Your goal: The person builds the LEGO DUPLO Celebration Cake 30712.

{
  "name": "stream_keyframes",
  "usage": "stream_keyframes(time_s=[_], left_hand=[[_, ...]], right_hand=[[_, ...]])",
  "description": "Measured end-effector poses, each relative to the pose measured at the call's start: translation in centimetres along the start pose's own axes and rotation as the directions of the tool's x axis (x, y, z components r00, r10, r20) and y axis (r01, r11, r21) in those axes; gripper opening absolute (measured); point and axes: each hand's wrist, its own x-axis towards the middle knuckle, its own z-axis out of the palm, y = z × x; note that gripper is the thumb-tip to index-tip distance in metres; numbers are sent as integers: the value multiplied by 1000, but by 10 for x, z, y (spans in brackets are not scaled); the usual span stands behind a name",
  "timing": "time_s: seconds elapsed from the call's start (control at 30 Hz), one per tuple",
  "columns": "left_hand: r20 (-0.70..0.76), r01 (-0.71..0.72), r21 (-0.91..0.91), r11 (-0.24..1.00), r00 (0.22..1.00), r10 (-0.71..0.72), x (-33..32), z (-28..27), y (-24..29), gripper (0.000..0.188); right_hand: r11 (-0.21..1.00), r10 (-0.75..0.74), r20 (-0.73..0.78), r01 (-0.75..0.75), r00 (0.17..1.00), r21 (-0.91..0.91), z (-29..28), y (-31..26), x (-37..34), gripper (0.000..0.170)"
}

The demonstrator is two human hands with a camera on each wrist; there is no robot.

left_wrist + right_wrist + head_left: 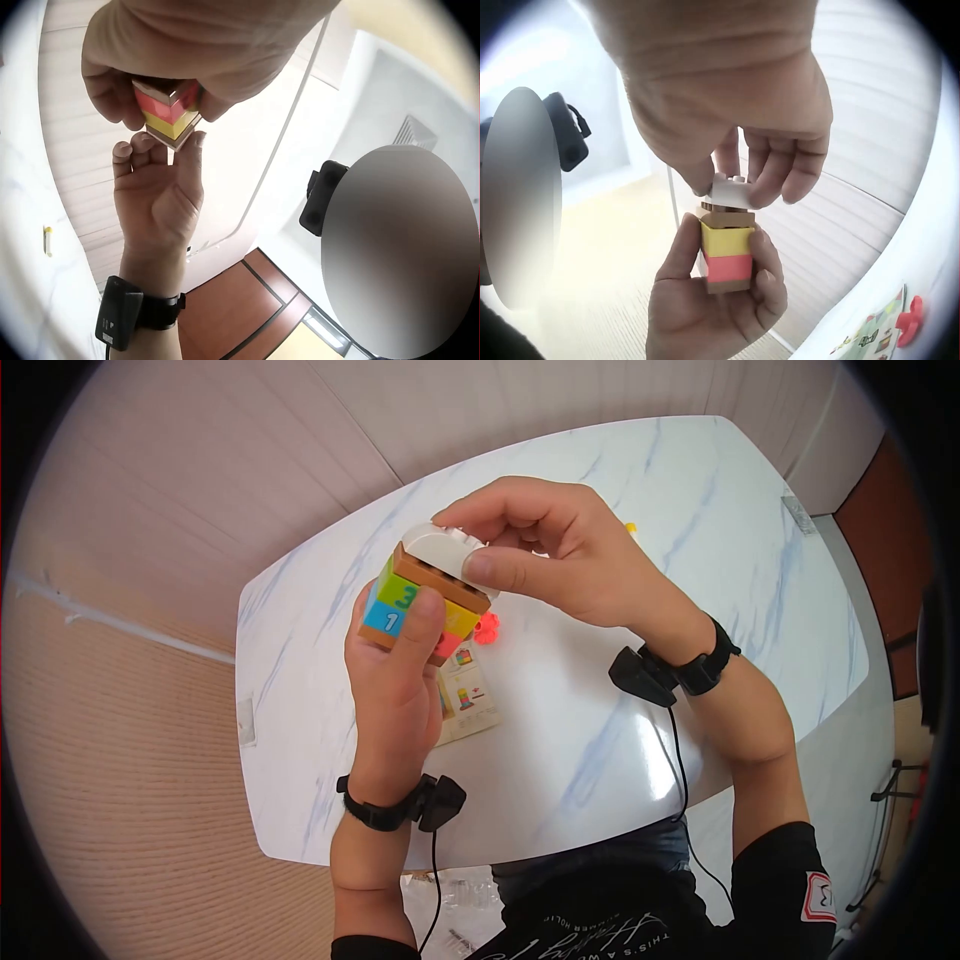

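Block stack | my left hand: curled around stack | my right hand: pinching white block at top

We're in an indoor room, office or home impossible to say: marble-patterned table mid-frame, panelled wall upper left, and a ceiling vent, upper right from the left wrist!

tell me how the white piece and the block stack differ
The white piece is all white; the block stack is multicoloured and numbered. The white piece has a rounded edge; the block stack is boxy. The right hand pinches the white piece; the left hand grips the block stack. Both are held above the table.
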Motion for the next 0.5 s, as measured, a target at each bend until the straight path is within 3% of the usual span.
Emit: stream_keyframes(time_s=[0.23, 0.3, 0.5], left_hand=[[38, -49, 89, 995, 998, 45, -1, 3, -6, 41], [-10, -21, -40, 999, 1000, 20, -3, 9, -3, 47], [23, -53, -81, 995, 998, 55, -2, 10, 0, 40]], right_hand=[[1000, -18, -10, 18, 1000, -12, 9, 9, -4, 29], [1000, -6, -16, 7, 1000, 12, 10, 9, -5, 30], [998, -46, -53, 43, 998, -44, 16, 4, -5, 33]])
